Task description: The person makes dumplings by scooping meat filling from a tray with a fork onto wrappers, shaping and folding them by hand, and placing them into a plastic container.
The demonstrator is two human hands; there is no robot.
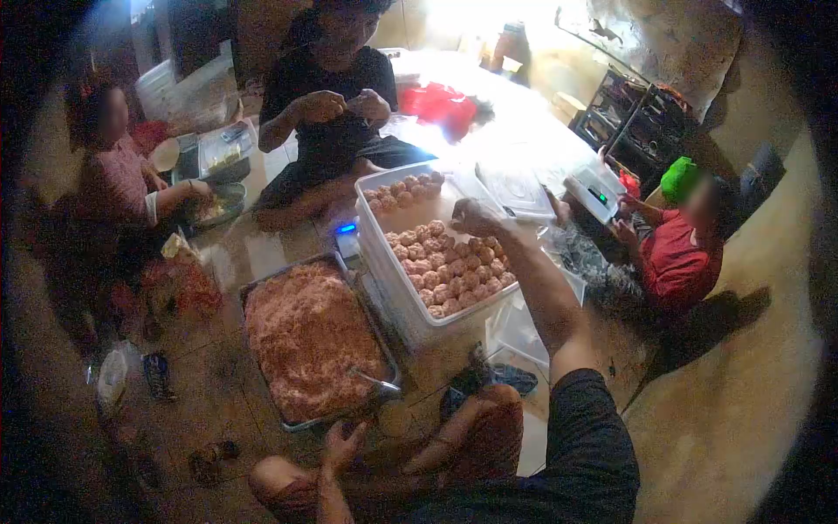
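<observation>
My right hand (476, 217) reaches into a white plastic box (377, 243), just above rows of round pinkish balls (445, 271). Its fingers are curled together, and whatever they may hold is hidden. More balls lie along the far end of the box, past a bare strip. Left of the box, a metal tray (262, 384) holds a heap of reddish-brown crumbly mixture (314, 336), with a spoon handle (377, 379) sticking out. By the tray's near edge is my left hand (345, 444), fingers apart, holding nothing.
A person in black (336, 105) sits across, hands together. Another sits at the left beside containers (229, 203). A third, in red (681, 262), sits at the right near a scale (599, 194). A blue-lit display (347, 229) stands by the box; a lid (517, 190) lies behind it.
</observation>
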